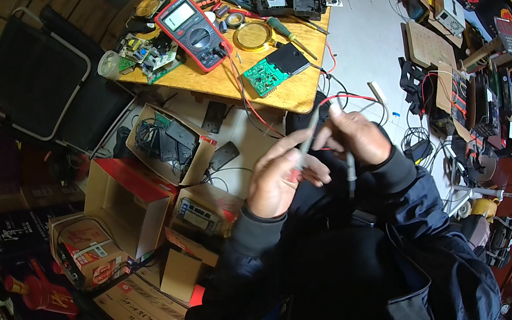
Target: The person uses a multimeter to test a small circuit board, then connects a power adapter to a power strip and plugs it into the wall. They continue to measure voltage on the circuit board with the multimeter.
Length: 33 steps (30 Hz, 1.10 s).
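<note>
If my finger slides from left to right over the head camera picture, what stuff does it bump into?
Chair → red-and-grey meter → round yellow thing → right hand → brown board → small red gadget.

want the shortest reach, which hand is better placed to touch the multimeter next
Probably the left hand, though holding a probe-like rod: the digital multimeter lies ahead and leftward, nearer it than the right hand.
</note>
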Tool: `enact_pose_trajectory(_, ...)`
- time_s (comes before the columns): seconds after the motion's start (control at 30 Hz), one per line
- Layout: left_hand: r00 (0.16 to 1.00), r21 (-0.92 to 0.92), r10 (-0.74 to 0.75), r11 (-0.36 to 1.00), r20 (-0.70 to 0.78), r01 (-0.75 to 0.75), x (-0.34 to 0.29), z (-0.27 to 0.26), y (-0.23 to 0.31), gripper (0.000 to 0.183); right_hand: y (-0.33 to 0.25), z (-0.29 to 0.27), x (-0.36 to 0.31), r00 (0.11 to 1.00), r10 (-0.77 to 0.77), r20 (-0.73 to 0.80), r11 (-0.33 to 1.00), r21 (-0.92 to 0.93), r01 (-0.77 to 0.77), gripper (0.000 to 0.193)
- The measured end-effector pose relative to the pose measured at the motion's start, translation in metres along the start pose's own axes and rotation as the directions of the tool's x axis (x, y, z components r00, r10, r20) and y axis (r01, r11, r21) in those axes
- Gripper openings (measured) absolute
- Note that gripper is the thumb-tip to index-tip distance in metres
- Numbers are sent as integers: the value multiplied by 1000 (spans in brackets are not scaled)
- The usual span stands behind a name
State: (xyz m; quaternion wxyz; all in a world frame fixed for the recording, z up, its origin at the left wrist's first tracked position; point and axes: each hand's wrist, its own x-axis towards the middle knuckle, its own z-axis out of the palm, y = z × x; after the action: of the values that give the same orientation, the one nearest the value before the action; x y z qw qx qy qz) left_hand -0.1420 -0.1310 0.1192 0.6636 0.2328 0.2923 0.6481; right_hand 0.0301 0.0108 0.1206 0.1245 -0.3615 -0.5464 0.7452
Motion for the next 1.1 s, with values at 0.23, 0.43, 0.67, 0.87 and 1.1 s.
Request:
enact_pose_trajectory(0.23,923,-142,328,923,-202,-359,-34,-33,48,53,-11,-72,-52,908,-383,-169,596,706,382,73)
enact_pose_trajectory(0.43,705,86,709,705,-35,-704,-85,-79,166,26,-36,-99,-54,750,-528,-398,460,609,647,53)
enact_pose_trajectory(0.67,801,562,504,783,-324,-265,-59,-89,130,40,-11,-63,-10,791,-453,-411,781,244,574,12)
enact_pose_trajectory(0.87,901,360,160,933,-404,-4,-15,-21,43,47,-5,-8,9,844,-453,-287,834,198,515,20)
enact_pose_trajectory(1.1,942,202,-131,959,-309,200,-2,3,28,35,-2,23,13,689,-711,144,596,-398,698,31)
